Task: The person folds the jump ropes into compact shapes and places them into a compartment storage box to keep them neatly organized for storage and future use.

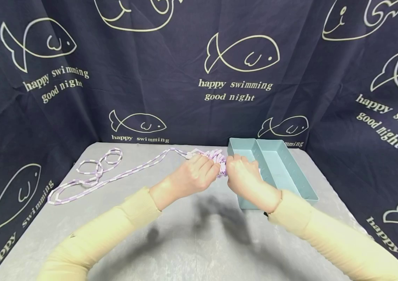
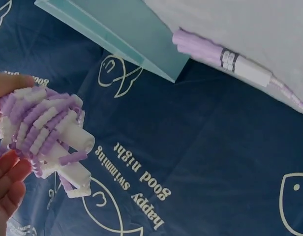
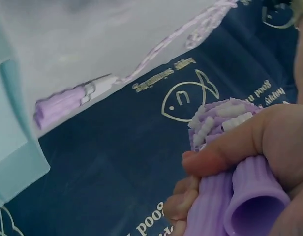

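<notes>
A pale blue tray with two compartments stands at the right of the head frame, and the right hand reaches across its left compartment, covering part of it. A loose skipping rope lies on the grey desk, looped at the left of the frame and running towards the middle. A dark curtain printed with fish and words surrounds the desk at the back and sides.

The bundled skipping rope, purple and white, is at the centre of the head frame between both hands. The left hand grasps its wound beads; the right hand's fingers are wrapped round its purple handles, one hollow end showing at the lower right of the right wrist frame.

In the head frame the hands and the bundle mostly hide the loose rope's handle end, which shows at the upper right of the left wrist frame. There the left hand is cut off by the left edge. A small dark thing beneath the right cuff is too small to tell
</notes>
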{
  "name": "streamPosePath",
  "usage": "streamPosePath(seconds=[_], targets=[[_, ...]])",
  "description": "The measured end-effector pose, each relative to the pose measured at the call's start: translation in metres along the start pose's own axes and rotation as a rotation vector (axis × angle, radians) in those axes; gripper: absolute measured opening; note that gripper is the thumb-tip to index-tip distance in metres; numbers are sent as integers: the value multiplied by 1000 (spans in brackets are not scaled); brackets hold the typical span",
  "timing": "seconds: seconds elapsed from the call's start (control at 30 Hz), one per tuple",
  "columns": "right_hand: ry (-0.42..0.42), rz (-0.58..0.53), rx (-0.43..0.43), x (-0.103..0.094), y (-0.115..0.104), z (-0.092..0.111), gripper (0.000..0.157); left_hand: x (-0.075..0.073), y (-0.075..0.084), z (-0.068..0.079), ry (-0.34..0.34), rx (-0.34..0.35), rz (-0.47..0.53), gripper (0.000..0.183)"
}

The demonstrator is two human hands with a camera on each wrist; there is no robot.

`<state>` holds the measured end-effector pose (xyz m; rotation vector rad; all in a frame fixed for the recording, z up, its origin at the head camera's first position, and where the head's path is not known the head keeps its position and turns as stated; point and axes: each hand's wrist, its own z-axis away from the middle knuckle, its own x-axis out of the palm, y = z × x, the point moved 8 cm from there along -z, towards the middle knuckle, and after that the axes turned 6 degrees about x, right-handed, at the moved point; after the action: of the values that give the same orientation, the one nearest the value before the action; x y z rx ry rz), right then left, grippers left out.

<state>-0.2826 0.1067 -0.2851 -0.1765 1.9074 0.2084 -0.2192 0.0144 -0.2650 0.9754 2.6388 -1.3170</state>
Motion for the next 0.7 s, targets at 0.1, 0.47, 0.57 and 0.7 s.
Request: streamPosePath(seconds=[0.1, 0.47, 0.57, 0.7], targets=[[34, 16, -11, 1, -1, 2, 19, 1, 0, 1, -19, -1, 17, 7], [-111, -122, -67, 6, 7, 1, 28, -2, -1, 3, -48, -5, 146, 11], [-206, -198, -80, 5, 10, 0, 35, -4, 0, 2, -52, 9, 150, 11], [-300, -278, -123, 2, 14, 0, 49, -4, 0, 3, -63, 22, 148, 11]])
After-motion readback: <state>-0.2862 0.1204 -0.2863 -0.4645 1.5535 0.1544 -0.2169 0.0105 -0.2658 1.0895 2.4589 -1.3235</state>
